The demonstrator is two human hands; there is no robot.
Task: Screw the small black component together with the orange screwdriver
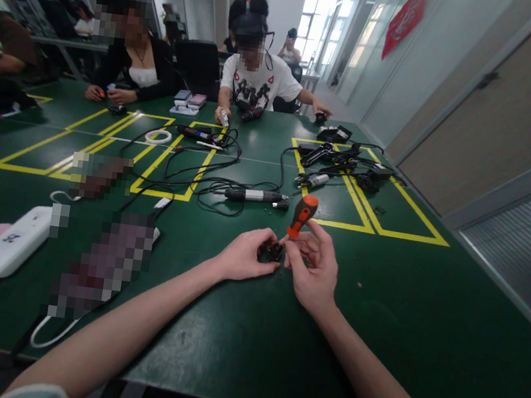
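Observation:
My left hand point(248, 254) is closed around a small dark part point(270, 250), mostly hidden by the fingers and held just over the green table point(209, 329). Close beside it, my right hand point(312, 267) grips a screwdriver with an orange and black handle point(303, 216). The handle tilts upward above the fingers; its shaft and tip I cannot make out. Beyond my hands lies a black and silver pen-shaped electric tool point(253, 195) with a cable, and a short black piece point(281, 206) rests by its right end.
Black cables and metal parts point(334, 159) lie inside yellow tape lines at the back right. A white power strip point(13, 241) and a blurred-out device point(105, 263) occupy the left. A white tape roll point(158, 137) sits further back. Co-workers point(256, 80) sit across the table.

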